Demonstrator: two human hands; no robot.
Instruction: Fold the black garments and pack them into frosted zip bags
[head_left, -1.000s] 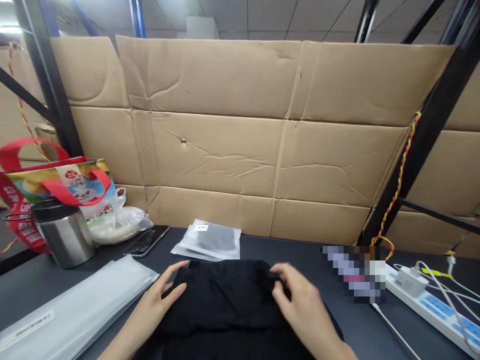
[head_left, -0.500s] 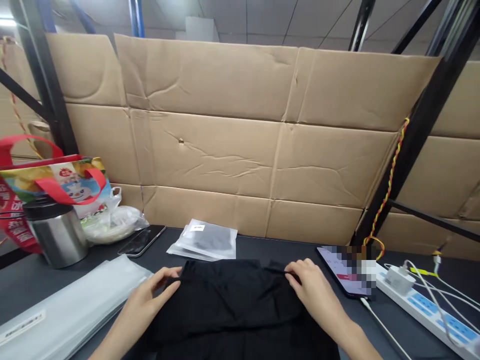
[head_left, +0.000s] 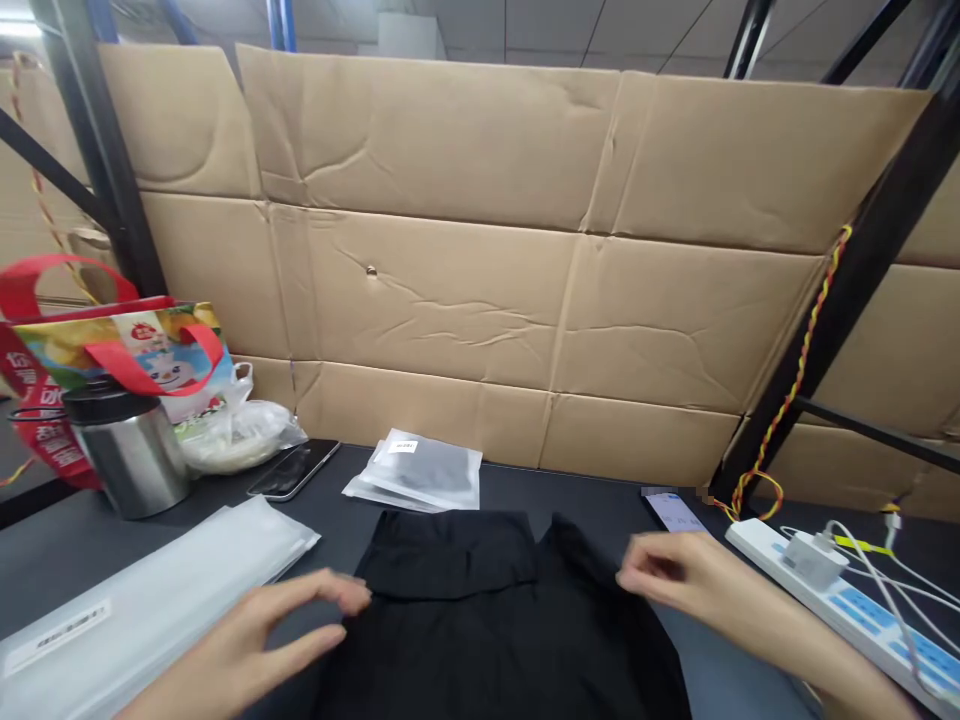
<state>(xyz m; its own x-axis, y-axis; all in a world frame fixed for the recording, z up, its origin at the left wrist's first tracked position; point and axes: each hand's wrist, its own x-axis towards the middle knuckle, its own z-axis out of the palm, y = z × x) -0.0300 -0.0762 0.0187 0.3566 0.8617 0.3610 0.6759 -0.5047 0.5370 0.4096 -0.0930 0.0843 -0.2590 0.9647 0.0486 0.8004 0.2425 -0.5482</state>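
Note:
A black cloth garment (head_left: 487,640) lies in front of me with its far left part folded over into a flat band. My left hand (head_left: 277,630) is at the garment's left edge, thumb and fingers apart, holding nothing. At the right edge, my right hand (head_left: 675,575) has its thumb and fingertips pressed together on the black cloth beside a raised, pointed flap. Beyond the garment lie flat frosted plastic packets (head_left: 427,475).
On the left are long frosted bags (head_left: 150,610), a steel flask (head_left: 135,460), a red-handled bag (head_left: 157,350) and a dark phone (head_left: 296,470). To the right are a lit phone (head_left: 671,508) and a power strip (head_left: 862,610) with cables. Cardboard (head_left: 450,250) stands behind.
My left hand has let go of the cloth and opened, moving down and left. My right hand has moved right, drawing the right flap outward. The view has shifted slightly.

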